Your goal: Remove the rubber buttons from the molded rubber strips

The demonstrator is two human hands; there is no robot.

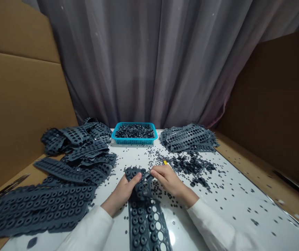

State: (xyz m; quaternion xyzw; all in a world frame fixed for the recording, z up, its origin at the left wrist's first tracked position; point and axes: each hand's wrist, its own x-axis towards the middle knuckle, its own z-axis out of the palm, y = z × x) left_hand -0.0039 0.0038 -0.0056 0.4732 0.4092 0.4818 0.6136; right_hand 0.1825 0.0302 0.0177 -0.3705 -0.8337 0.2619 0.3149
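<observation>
A dark grey rubber sheet of moulded rings (pixel 139 223) lies lengthwise before me, its far end folded back and lifted. Along its right side runs a row of open holes, with white showing through. My left hand (pixel 124 190) is closed on the folded end, thumb on top. At the right edge of that fold, my right hand (pixel 168 179) pinches with thumb and forefinger. A thin grey piece shows at its fingertips; whether it is a tool or part of the sheet is unclear. A small yellow piece (pixel 165 162) sticks out just behind this hand, mostly hidden.
A blue basket (pixel 134 141) full of small black parts stands at the back. More ringed sheets (pixel 47 205) pile up on the left. Holed sheets (pixel 188 137) are stacked back right, with loose black rings (pixel 191 164) before them. Tiny discs litter the white table (pixel 212 216); cardboard walls flank it.
</observation>
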